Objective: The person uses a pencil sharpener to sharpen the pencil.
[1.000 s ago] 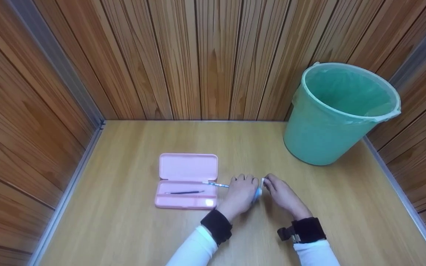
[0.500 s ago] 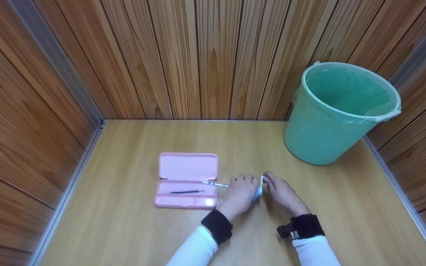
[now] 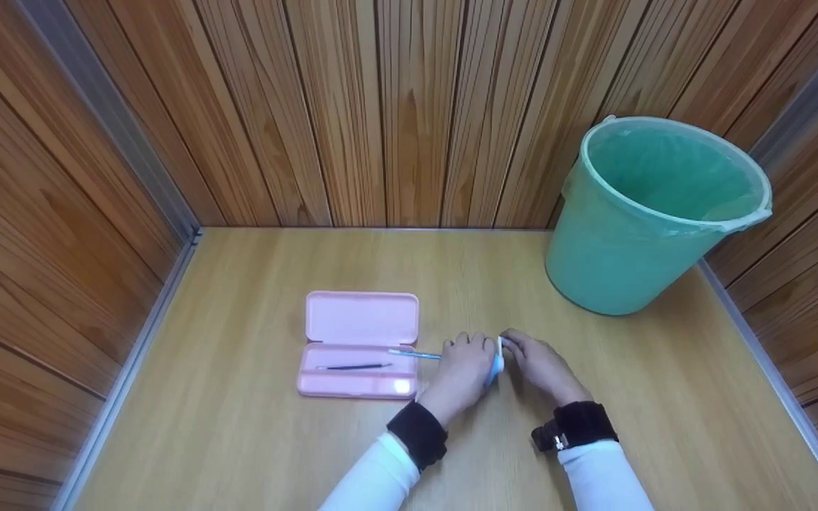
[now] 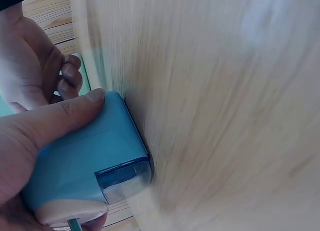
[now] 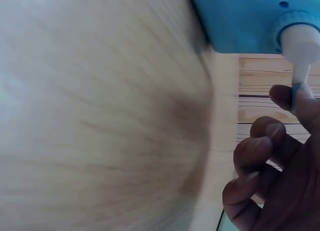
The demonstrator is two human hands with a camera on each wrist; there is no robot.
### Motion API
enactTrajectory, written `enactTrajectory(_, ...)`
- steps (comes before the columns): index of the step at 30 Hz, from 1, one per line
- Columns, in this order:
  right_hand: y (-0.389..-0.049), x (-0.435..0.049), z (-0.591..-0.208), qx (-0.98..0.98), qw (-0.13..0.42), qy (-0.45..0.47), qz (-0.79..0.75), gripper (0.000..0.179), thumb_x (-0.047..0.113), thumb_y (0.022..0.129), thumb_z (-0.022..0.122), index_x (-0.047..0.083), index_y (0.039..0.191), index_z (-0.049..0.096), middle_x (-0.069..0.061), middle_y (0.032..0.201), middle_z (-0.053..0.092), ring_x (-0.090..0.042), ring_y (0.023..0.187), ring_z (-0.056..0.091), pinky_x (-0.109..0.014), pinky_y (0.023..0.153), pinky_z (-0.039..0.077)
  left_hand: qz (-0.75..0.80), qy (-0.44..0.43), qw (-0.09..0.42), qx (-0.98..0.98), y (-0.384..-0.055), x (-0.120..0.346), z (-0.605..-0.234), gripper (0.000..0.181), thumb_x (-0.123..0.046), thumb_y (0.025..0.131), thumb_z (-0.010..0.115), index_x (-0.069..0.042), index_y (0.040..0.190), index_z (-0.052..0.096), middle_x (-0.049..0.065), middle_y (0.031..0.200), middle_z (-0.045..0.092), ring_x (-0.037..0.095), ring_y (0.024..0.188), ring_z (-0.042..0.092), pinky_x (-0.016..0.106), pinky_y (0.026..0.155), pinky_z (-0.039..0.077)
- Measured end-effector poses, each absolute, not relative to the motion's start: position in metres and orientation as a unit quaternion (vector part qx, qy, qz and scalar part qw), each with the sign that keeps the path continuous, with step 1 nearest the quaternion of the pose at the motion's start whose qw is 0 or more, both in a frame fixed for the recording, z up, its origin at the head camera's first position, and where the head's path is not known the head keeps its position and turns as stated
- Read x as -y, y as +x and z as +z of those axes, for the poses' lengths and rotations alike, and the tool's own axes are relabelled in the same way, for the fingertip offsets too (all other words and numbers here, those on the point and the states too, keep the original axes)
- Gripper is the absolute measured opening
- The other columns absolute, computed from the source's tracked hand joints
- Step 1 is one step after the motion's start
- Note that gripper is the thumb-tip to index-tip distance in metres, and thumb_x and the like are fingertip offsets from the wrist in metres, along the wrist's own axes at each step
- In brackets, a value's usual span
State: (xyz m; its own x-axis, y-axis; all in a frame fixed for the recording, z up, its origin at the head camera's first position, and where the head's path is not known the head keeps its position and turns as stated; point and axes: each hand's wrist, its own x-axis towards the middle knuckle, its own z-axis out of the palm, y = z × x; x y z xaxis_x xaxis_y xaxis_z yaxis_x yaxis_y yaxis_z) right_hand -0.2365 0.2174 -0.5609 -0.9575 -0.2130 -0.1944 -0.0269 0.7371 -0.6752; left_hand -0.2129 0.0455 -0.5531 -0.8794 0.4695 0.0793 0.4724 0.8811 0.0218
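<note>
My left hand (image 3: 462, 369) grips a blue crank pencil sharpener (image 4: 85, 151), its thumb lying along the side near the tabletop. A patterned pencil (image 3: 416, 354) sticks out of the sharpener's left end, and its far part overlaps the pink case in the head view. At the other end, my right hand (image 3: 540, 365) pinches the crank handle (image 5: 301, 71) between thumb and index finger, the remaining fingers curled loosely below. In the left wrist view the sharpener's clear shavings window (image 4: 125, 181) faces the camera. Most of the sharpener is hidden under the left hand from above.
An open pink pencil case (image 3: 363, 319) lies left of the hands, with a dark slim pencil (image 3: 359, 367) inside. A green bin (image 3: 611, 255) with a plastic liner stands at the back right. Wood-panelled walls (image 3: 416, 121) enclose the table at the back and sides.
My right hand has shifted slightly up and left with the crank handle. The pencil's visible pattern looks different. The left hand stays in place on the sharpener.
</note>
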Motion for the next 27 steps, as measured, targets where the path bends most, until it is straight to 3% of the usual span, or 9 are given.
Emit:
enactTrajectory(6, -0.238, -0.219, -0.566, -0.938, 0.126, -0.077, -0.315, 0.029, 0.021, 0.11, 0.047, 0.012, 0.129, 0.067, -0.012, 0.13, 0.069, -0.037, 0.128, 0.06, -0.058, 0.108, 0.044, -0.018, -0.235, 0.035, 0.971, -0.213, -0.047, -0.554, 0.055, -0.029, 0.084, 0.083, -0.011, 0.131, 0.061, 0.005, 0.122, 0.065, 0.025, 0.106, 0.064, 0.041, 0.082, 0.055)
enactTrajectory(14, -0.233, -0.217, -0.566, -0.945, 0.153, -0.068, -0.281, 0.033, 0.018, 0.107, 0.053, 0.007, 0.136, 0.067, -0.017, 0.136, 0.066, -0.041, 0.133, 0.056, -0.059, 0.112, 0.041, -0.027, -0.217, 0.031, 0.975, -0.21, -0.05, -0.553, 0.046, -0.022, 0.085, 0.081, -0.011, 0.126, 0.062, 0.005, 0.12, 0.065, 0.025, 0.104, 0.063, 0.04, 0.081, 0.055)
enactTrajectory(20, -0.227, -0.215, -0.568, -0.96, 0.118, -0.1, -0.235, 0.026, 0.012, 0.101, 0.065, 0.007, 0.124, 0.075, -0.011, 0.107, 0.074, -0.034, 0.105, 0.069, -0.053, 0.095, 0.053, -0.036, -0.208, 0.039, 0.977, -0.21, -0.051, -0.553, 0.035, -0.018, 0.089, 0.076, -0.011, 0.122, 0.063, 0.005, 0.115, 0.067, 0.025, 0.101, 0.063, 0.04, 0.078, 0.055)
enactTrajectory(24, -0.222, -0.212, -0.569, -0.963, 0.11, -0.097, -0.225, 0.013, 0.014, 0.099, 0.068, 0.009, 0.102, 0.079, -0.001, 0.084, 0.066, -0.023, 0.081, 0.062, -0.045, 0.078, 0.053, -0.032, -0.201, 0.046, 0.978, -0.21, -0.052, -0.552, 0.036, -0.018, 0.086, 0.078, -0.012, 0.118, 0.064, 0.004, 0.11, 0.066, 0.023, 0.096, 0.062, 0.037, 0.074, 0.052)
enactTrajectory(27, -0.217, -0.21, -0.569, -0.964, 0.097, -0.11, -0.222, 0.009, 0.015, 0.097, 0.071, 0.012, 0.09, 0.076, 0.002, 0.078, 0.062, -0.019, 0.076, 0.058, -0.043, 0.074, 0.052, -0.033, -0.193, 0.037, 0.98, -0.21, -0.053, -0.55, 0.037, -0.019, 0.087, 0.078, -0.012, 0.12, 0.063, 0.004, 0.112, 0.066, 0.023, 0.097, 0.062, 0.036, 0.074, 0.052)
